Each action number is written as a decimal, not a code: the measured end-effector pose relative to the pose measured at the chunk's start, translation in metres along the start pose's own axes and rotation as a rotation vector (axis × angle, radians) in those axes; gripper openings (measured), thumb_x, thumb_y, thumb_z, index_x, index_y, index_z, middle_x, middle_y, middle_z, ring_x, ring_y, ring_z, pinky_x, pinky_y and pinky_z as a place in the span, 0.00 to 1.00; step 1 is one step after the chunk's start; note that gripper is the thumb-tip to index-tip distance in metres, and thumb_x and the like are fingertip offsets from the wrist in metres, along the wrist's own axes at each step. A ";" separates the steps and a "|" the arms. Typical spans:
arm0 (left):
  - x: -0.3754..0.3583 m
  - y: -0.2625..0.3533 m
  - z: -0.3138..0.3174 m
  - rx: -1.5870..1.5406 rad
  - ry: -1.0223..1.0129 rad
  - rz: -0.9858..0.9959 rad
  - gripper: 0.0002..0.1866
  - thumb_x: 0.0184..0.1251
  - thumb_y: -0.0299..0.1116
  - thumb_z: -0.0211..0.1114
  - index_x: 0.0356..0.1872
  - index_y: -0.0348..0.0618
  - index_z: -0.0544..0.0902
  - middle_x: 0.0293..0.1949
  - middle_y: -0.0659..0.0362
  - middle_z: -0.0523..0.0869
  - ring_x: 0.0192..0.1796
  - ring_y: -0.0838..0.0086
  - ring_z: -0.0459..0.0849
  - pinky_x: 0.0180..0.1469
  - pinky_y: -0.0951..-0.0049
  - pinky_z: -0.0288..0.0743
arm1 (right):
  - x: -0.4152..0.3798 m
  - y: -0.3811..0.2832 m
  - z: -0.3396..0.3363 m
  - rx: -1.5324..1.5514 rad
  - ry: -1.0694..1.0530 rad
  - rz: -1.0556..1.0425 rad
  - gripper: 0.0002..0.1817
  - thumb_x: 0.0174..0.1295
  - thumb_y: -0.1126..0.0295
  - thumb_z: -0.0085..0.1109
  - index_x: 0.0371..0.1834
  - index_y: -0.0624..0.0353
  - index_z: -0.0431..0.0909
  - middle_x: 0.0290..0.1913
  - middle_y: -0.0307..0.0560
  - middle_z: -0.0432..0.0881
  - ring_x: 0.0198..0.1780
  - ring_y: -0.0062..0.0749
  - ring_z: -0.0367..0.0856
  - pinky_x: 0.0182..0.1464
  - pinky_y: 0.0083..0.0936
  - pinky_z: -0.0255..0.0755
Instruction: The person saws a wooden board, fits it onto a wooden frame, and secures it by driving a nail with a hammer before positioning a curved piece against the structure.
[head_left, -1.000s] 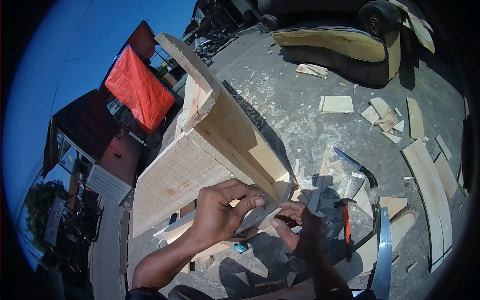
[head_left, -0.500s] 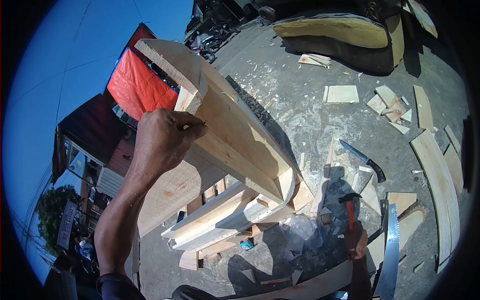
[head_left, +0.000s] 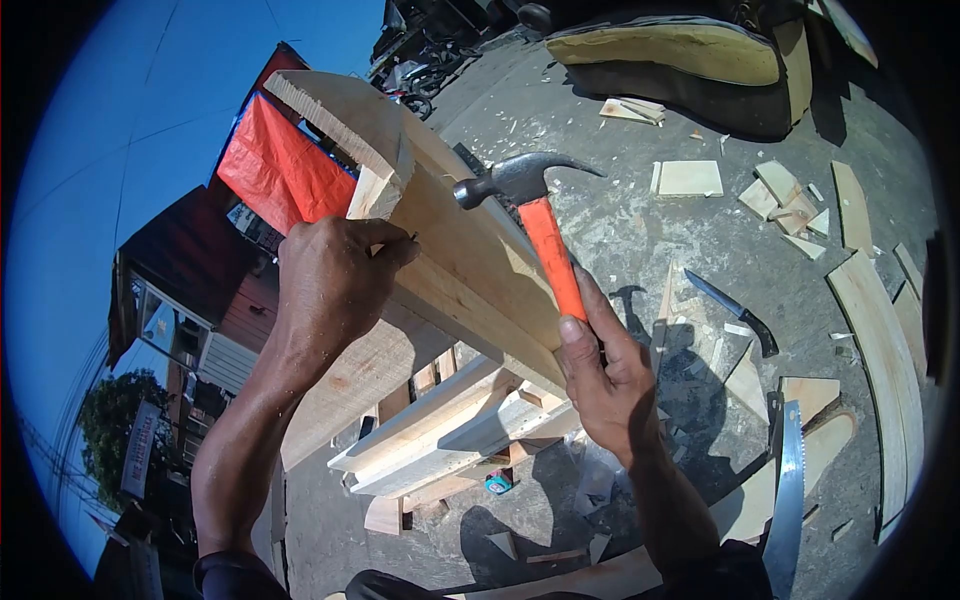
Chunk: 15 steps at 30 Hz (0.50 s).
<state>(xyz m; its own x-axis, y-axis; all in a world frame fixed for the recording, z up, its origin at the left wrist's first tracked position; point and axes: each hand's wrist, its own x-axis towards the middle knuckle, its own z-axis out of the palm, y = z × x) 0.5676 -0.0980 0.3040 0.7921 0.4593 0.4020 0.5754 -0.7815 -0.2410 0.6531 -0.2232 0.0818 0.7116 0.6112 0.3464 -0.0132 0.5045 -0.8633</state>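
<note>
**Hammer up beside the pinched nail**

Where half a second ago the right hand [head_left: 610, 385] was low by the ground at the hammer [head_left: 535, 225], it is now raised with its fingers wrapped tight round the orange handle, thumb lying along it. The steel head stands level with the fingertips of the left hand [head_left: 330, 285], just to their right and apart from them. That left hand has stayed where it was, fingers closed together in a pinch on a small nail [head_left: 412, 237] held against the edge of the wooden frame [head_left: 470, 270]; the nail is barely visible past the fingertips.

Below both sets of fingers, the frame slopes down to a stack of planed slats [head_left: 450, 430], with a small teal object [head_left: 500, 483] on the ground beneath. The right wrist and forearm cover part of the ground behind them. To the right of the gripping fingers lie one dark-handled knife [head_left: 735, 312] and, lower, one handsaw [head_left: 785, 510], blade upward. Further right are two long curved boards [head_left: 880, 360], and beyond the hammer head several flat offcuts [head_left: 688, 178] are scattered on the concrete. Behind the pinching fingers hangs one red tarp [head_left: 280, 165].

One hammer, one nail, one knife and one saw can be counted.
</note>
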 end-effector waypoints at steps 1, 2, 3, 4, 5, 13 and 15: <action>0.001 0.000 0.001 -0.002 -0.002 -0.001 0.09 0.61 0.32 0.72 0.42 0.45 0.93 0.28 0.52 0.91 0.26 0.66 0.90 0.36 0.66 0.84 | 0.006 -0.009 0.004 0.010 0.026 0.025 0.29 0.80 0.60 0.50 0.80 0.56 0.61 0.34 0.37 0.76 0.29 0.13 0.68 0.30 0.18 0.68; 0.002 0.000 0.002 0.014 0.003 0.002 0.09 0.61 0.32 0.72 0.42 0.46 0.93 0.28 0.51 0.91 0.26 0.65 0.90 0.36 0.65 0.85 | 0.012 -0.006 0.007 0.008 0.025 0.028 0.29 0.80 0.60 0.50 0.80 0.56 0.61 0.34 0.37 0.76 0.29 0.13 0.68 0.30 0.18 0.68; 0.002 0.001 0.002 0.029 0.007 0.004 0.09 0.61 0.33 0.72 0.42 0.46 0.93 0.28 0.51 0.91 0.26 0.64 0.90 0.36 0.65 0.85 | 0.019 0.000 0.011 -0.110 0.047 -0.143 0.29 0.80 0.60 0.50 0.81 0.54 0.61 0.32 0.36 0.75 0.28 0.12 0.68 0.30 0.17 0.68; 0.001 0.003 0.001 0.026 0.007 0.001 0.09 0.61 0.33 0.72 0.42 0.46 0.93 0.28 0.51 0.91 0.26 0.64 0.90 0.36 0.65 0.85 | 0.024 0.004 0.012 -0.229 0.068 -0.317 0.29 0.80 0.59 0.49 0.81 0.52 0.61 0.31 0.35 0.73 0.27 0.12 0.67 0.29 0.15 0.67; 0.001 0.005 0.000 0.066 -0.019 -0.025 0.09 0.61 0.33 0.72 0.42 0.46 0.93 0.27 0.51 0.91 0.25 0.64 0.90 0.36 0.64 0.85 | 0.026 0.002 0.008 -0.233 0.067 -0.317 0.29 0.80 0.59 0.49 0.81 0.52 0.61 0.31 0.35 0.73 0.27 0.12 0.67 0.29 0.15 0.67; 0.002 0.000 0.004 0.050 0.018 0.026 0.09 0.62 0.32 0.71 0.42 0.46 0.93 0.26 0.49 0.90 0.26 0.61 0.90 0.36 0.63 0.85 | 0.026 -0.018 -0.006 -0.134 -0.105 0.036 0.29 0.79 0.55 0.50 0.78 0.56 0.64 0.53 0.59 0.84 0.51 0.32 0.83 0.56 0.31 0.76; -0.001 0.001 0.003 0.042 -0.019 -0.014 0.09 0.63 0.31 0.71 0.42 0.44 0.93 0.27 0.47 0.90 0.27 0.61 0.91 0.36 0.63 0.85 | 0.028 -0.018 -0.011 -0.135 -0.217 0.153 0.29 0.79 0.55 0.52 0.78 0.55 0.64 0.40 0.50 0.84 0.38 0.25 0.80 0.45 0.26 0.78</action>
<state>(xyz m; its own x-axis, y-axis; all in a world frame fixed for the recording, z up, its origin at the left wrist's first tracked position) 0.5674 -0.0979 0.3009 0.7873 0.4782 0.3891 0.5942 -0.7569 -0.2720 0.6804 -0.2216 0.1027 0.5418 0.7973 0.2662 -0.0049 0.3198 -0.9475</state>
